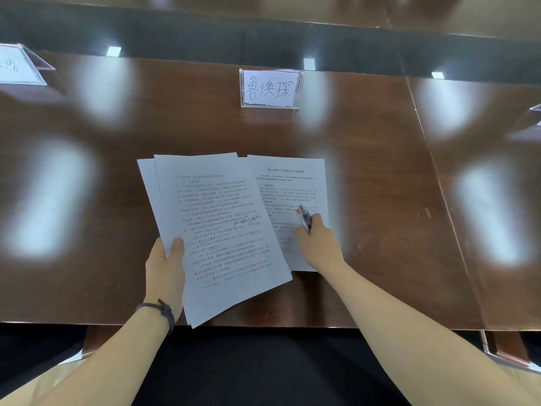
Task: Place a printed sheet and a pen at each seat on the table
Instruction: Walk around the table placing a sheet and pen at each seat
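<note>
My left hand (165, 266) grips a stack of printed sheets (216, 230) by its left edge, thumb on top, holding it tilted over the brown table (380, 200). One printed sheet (292, 186) lies flat on the table to the right, partly under the stack. My right hand (317, 244) rests on that sheet and holds a pen (304, 216) with a red tip end pointing away from me. A clear name card stand (270, 87) with handwritten characters stands beyond the sheets.
A second name card stand (17, 65) sits at the far left, and the corner of another (535, 112) shows at the right edge. A seam (433, 171) divides the tabletop on the right. Ceiling lights reflect off the glossy surface. The table's near edge runs just below my wrists.
</note>
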